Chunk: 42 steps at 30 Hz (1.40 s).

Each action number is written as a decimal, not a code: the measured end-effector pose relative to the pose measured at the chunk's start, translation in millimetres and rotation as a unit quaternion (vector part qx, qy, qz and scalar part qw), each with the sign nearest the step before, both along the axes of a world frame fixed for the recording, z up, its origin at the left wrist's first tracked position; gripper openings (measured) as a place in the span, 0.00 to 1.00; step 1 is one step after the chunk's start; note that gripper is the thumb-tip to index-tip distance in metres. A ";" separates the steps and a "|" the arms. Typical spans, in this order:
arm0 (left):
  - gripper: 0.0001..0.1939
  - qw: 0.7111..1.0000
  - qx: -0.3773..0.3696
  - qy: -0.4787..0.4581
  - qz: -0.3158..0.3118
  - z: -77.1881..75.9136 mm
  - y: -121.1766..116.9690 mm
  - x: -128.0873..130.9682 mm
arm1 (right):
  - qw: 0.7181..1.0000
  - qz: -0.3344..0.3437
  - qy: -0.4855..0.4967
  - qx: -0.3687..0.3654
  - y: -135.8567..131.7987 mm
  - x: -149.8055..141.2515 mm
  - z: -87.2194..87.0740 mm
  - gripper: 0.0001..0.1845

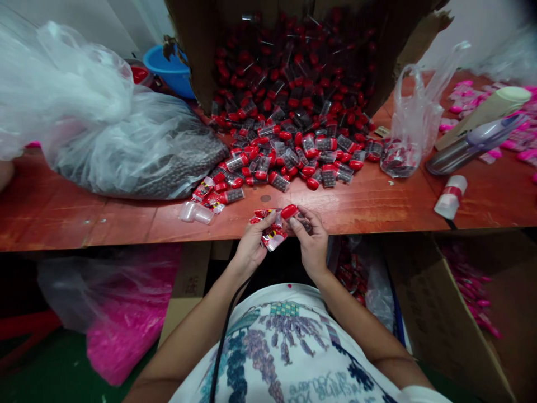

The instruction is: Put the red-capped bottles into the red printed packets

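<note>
At the table's front edge, my left hand (253,242) is closed on several printed red labels (274,237) with a yellow and black picture. My right hand (314,239) pinches a small clear bottle with a red cap (289,212), dark inside, right beside the labels. Beyond my hands lies a big heap of similar red-capped bottles (310,145), many with dark beads in them. More printed labels (203,189) and clear empty cups (197,212) lie left of the heap.
A cardboard box (201,56) on its side holds the heap. At left stands a plastic bag of dark beads (146,151), with a blue basin (168,70) behind. A tumbler (470,145), white roll (451,197) and pink pieces (465,103) lie right. Below hangs a pink-filled bag (126,330).
</note>
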<state>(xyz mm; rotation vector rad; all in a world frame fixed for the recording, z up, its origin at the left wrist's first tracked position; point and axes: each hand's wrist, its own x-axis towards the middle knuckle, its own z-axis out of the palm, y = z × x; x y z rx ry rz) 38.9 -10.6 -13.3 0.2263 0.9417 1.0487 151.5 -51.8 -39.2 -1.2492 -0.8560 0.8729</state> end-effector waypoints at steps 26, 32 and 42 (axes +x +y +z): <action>0.18 0.971 0.181 0.155 -0.027 3.9 -3.4 -10.7 | 0.993 0.113 -0.012 -0.038 -1.6 10.8 -3.6 0.16; 0.17 0.960 0.206 0.187 -0.036 3.5 -8.0 -9.2 | 0.994 0.094 -0.051 0.003 -1.2 12.8 -0.2 0.12; 0.18 0.977 0.156 0.138 -0.052 3.8 -4.6 -9.1 | 0.986 0.167 -0.001 -0.011 -1.7 9.4 3.3 0.22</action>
